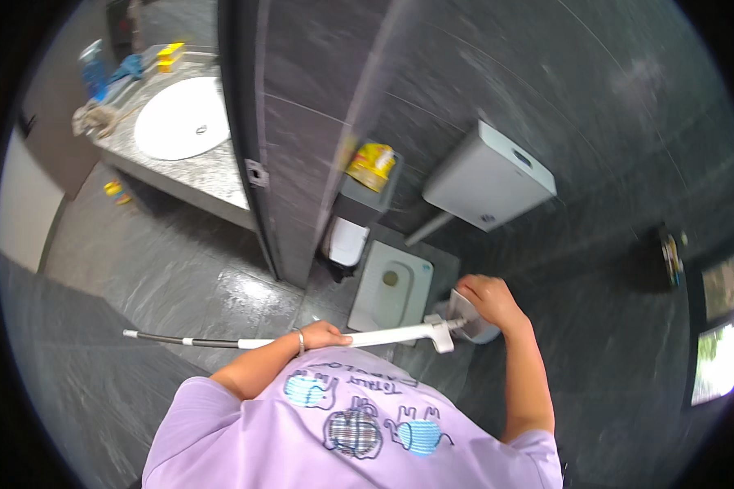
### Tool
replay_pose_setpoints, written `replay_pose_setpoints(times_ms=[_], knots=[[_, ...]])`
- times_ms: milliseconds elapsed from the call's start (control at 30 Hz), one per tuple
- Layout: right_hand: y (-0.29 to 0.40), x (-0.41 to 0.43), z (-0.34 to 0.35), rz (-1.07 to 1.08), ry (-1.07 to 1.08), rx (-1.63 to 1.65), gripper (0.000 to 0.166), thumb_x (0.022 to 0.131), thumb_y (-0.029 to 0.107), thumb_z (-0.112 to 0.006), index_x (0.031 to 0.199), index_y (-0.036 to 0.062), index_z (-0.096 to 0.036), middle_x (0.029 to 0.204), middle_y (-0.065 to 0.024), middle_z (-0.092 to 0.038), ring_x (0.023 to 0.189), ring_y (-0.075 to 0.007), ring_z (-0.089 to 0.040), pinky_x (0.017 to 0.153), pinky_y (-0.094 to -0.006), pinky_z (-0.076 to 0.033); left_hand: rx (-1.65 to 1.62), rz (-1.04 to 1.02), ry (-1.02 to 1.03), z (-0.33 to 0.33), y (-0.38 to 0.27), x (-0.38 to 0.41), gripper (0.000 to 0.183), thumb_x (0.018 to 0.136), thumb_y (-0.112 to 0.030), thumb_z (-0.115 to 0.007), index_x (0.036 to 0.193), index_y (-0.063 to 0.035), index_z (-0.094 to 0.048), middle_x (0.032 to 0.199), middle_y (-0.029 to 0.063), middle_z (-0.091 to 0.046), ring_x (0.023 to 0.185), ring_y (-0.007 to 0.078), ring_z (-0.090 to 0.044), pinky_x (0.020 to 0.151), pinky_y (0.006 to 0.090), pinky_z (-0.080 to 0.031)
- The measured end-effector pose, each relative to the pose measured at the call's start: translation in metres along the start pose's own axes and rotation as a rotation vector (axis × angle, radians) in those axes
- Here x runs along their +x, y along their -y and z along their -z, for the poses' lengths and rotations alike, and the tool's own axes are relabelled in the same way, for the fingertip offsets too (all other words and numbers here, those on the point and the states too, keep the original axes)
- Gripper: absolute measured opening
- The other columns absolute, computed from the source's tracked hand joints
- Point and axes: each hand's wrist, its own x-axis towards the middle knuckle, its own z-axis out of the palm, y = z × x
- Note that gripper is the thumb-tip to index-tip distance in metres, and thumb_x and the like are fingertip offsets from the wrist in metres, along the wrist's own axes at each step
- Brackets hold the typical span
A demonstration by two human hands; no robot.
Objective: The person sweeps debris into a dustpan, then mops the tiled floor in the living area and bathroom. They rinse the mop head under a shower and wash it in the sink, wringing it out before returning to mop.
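Observation:
My left hand (323,335), with a bracelet at the wrist, is closed around the white handle section of a long mop-like pole (394,335). The pole lies crosswise in front of my body, its thin grey end out to the left. At its right end is a white bracket (442,336) with a joint leading to a flat, pale head (465,308). My right hand (488,296) grips the upper edge of that head. Below it is a pale, rounded thing, partly hidden, perhaps a bucket.
Ahead is a squat toilet (391,287) under a wall cistern (492,177). A waste bin (342,244) stands left of it, by a ledge with a yellow packet (372,166). Further left are a door frame (263,183) and a stone counter (214,177) with a washbasin (180,122) and a spray bottle (94,73).

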Motion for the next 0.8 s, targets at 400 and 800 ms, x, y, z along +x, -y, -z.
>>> replay_pose_setpoints(times_ms=[400,800], knots=[[-0.013,-0.036,-0.014,-0.740,-0.329,-0.011,0.017,0.083,0.016,-0.050,0.084,0.0007,-0.057,0.076,-0.0167,-0.060,0.074,-0.0310,-0.058,0.065,-0.0383,-0.043,-0.132,0.069,-0.040,-0.009,-0.002,0.004,0.045,0.075,-0.042,-0.066,0.083,0.0018,-0.065,0.072,0.0056,-0.061,0.065,0.0125,-0.054,0.061,0.0270,-0.044],[-0.042,-0.070,0.050,-0.692,-0.111,0.724,0.027,0.077,0.014,-0.060,0.100,-0.0007,-0.059,0.087,-0.0059,-0.060,0.081,-0.0145,-0.053,0.075,-0.0276,-0.041,-0.273,0.071,0.015,-0.023,-0.017,0.009,0.041,0.078,-0.041,-0.063,0.079,0.0006,-0.065,0.068,0.0036,-0.060,0.058,0.0107,-0.051,0.054,0.0254,-0.041]])
